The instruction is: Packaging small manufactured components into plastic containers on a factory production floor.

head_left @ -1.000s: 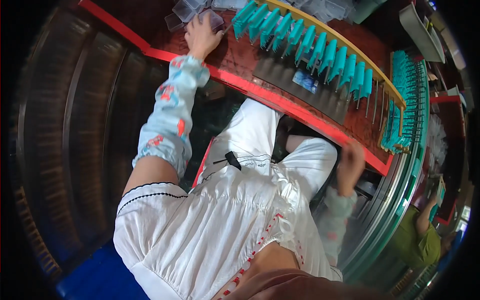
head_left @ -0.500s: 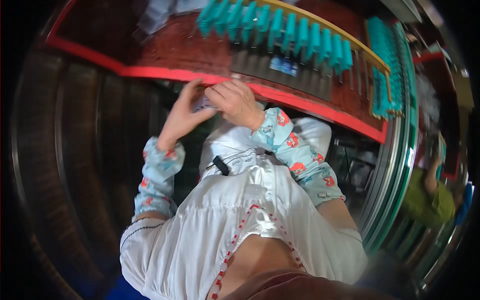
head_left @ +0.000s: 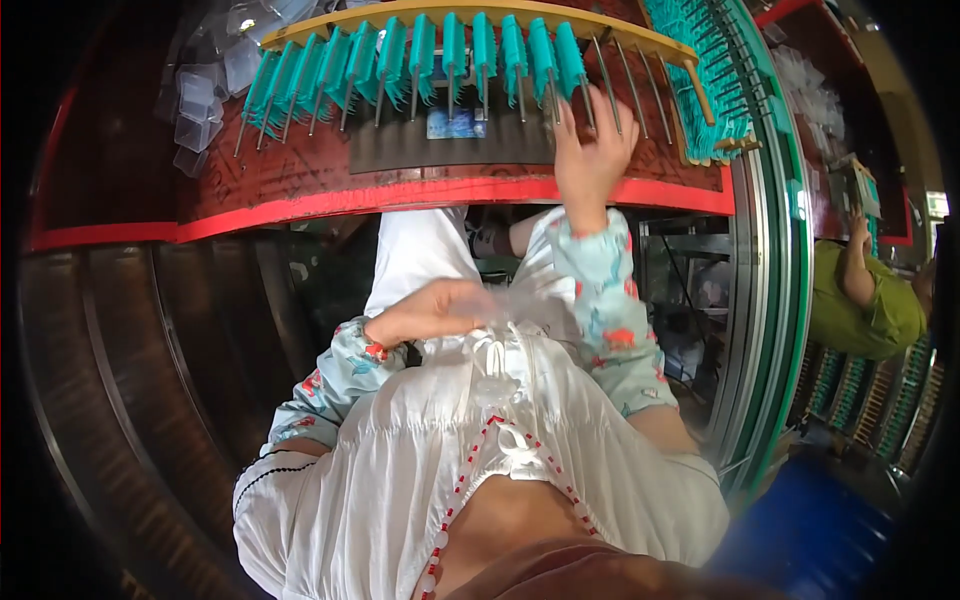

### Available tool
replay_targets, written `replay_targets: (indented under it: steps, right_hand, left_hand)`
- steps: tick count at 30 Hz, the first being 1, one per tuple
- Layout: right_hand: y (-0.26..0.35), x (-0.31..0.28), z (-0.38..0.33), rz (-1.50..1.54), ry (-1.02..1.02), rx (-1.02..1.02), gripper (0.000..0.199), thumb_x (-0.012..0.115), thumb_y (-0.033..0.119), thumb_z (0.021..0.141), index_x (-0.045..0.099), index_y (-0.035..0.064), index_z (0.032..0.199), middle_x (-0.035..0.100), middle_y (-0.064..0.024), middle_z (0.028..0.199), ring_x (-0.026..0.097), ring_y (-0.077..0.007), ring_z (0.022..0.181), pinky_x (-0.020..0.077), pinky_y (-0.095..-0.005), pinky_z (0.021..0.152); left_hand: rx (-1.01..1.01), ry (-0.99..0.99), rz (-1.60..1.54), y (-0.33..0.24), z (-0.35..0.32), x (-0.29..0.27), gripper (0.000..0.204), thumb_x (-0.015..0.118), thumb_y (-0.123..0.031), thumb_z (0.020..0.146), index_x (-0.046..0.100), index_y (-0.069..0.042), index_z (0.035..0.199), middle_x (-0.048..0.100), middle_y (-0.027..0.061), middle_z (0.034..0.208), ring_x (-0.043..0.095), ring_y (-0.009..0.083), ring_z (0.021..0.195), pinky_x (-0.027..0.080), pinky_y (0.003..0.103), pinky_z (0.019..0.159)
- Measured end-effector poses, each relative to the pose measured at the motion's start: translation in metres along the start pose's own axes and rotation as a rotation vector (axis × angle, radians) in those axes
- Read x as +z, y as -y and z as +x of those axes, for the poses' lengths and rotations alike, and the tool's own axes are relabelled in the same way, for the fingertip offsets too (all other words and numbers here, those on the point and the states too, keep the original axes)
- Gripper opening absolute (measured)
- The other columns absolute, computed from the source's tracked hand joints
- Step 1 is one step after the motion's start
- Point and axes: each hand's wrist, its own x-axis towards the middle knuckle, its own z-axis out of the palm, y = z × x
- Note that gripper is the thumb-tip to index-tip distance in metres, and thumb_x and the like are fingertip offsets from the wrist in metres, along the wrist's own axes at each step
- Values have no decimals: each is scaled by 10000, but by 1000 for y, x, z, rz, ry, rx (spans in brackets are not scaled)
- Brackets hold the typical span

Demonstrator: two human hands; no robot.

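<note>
My right hand (head_left: 597,150) reaches up over the table edge to the right end of a row of thin metal rods (head_left: 650,95). Its thumb and fingers are apart around a rod's lower end, and I see nothing held in them. Flat teal pieces (head_left: 421,48) hang on most of the rods, which stick out from a curved yellow wooden bar (head_left: 480,8). Low over my lap, my left hand (head_left: 432,310) is closed on a clear plastic piece (head_left: 515,303), smeared by motion.
The dark red table (head_left: 240,165) has a bright red front edge. Clear plastic boxes (head_left: 200,105) lie at its left. More teal pieces (head_left: 690,75) fill a second rack at right, beside a green-edged metal frame (head_left: 775,240). Beyond it, a person in a green top (head_left: 865,300) works.
My hands were together at the table edge; now they are apart. The right has moved up and right to the rods, the left down toward my lap. The view has shifted too.
</note>
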Motion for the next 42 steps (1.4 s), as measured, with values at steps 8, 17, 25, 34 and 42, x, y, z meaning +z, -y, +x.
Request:
replay_targets:
  steps: [8, 17, 25, 34, 42]
  right_hand:
    - [-27, 31, 11, 136, 1, -115, 159, 592, 49, 871, 614, 44, 1029, 606, -123, 939, 528, -330, 881, 406, -420, 792]
    - [5, -100, -6, -72, 1036, -247, 290, 655, 107, 729, 586, 72, 1008, 658, -134, 854, 639, -369, 695, 511, -435, 608]
    - [27, -108, 17, -43, 1105, -414, 433, 678, 57, 707, 581, 40, 1129, 600, -121, 908, 647, -340, 792, 522, -386, 623]
    - [-17, -31, 108, 58, 555, -274, 299, 708, 122, 781, 669, 90, 1076, 659, -111, 941, 611, -284, 838, 474, -382, 776]
    - [6, -37, 120, 15, 662, -235, 399, 805, 102, 610, 571, 74, 932, 571, -134, 894, 528, -347, 922, 414, -434, 818]
  left_hand:
    - [168, -204, -711, -26, 36, -2, 343, 603, -198, 909, 517, -30, 1195, 545, 182, 1264, 500, 345, 1229, 387, 569, 1047]
    - [84, -379, -794, -74, 112, 15, 533, 490, -485, 955, 546, -14, 1198, 603, 152, 1167, 589, 298, 1107, 519, 531, 911]
    - [22, -299, -962, -65, 122, 13, 614, 483, -602, 909, 549, -45, 1159, 617, 145, 1109, 633, 309, 1031, 552, 523, 832]
    - [144, -269, -1132, -60, 94, 5, 794, 482, -661, 873, 482, 30, 1263, 571, 237, 1163, 543, 485, 1118, 441, 643, 942]
    - [90, -347, -1180, -46, 83, -9, 733, 538, -603, 874, 507, 36, 1231, 566, 237, 1152, 545, 492, 1104, 436, 667, 931]
